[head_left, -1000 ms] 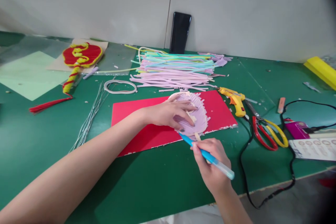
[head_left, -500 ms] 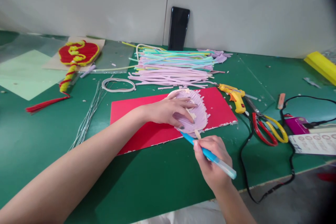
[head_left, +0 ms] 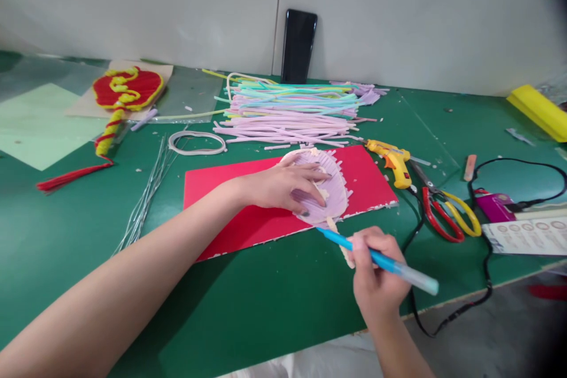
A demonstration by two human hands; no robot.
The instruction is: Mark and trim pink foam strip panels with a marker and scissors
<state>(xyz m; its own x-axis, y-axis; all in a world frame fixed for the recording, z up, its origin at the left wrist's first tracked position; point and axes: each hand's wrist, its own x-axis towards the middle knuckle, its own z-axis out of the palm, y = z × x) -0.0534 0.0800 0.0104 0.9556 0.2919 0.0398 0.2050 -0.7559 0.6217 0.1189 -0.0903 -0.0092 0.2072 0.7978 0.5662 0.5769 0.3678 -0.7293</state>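
Note:
My left hand (head_left: 283, 187) lies flat with fingers spread on a lilac oval fan shape (head_left: 330, 180) made of foam strips, pressing it onto a red sheet (head_left: 248, 204). My right hand (head_left: 376, 277) is closed round a blue pen-like tool (head_left: 381, 261). The tool's tip points at the fan's lower edge, beside its pale handle stub (head_left: 333, 227).
A pile of pastel foam strips (head_left: 292, 112) lies behind the red sheet. A yellow glue gun (head_left: 392, 160), red-and-yellow scissors (head_left: 447, 215) and a black cable (head_left: 487, 271) sit to the right. A red-and-yellow fan (head_left: 124, 91), wires (head_left: 146, 198) and a phone (head_left: 299, 46) are further off.
My right hand has moved right and slightly down, swinging the blue tool flatter; its tip stays near the fan's lower edge. The left hand has stayed on the fan.

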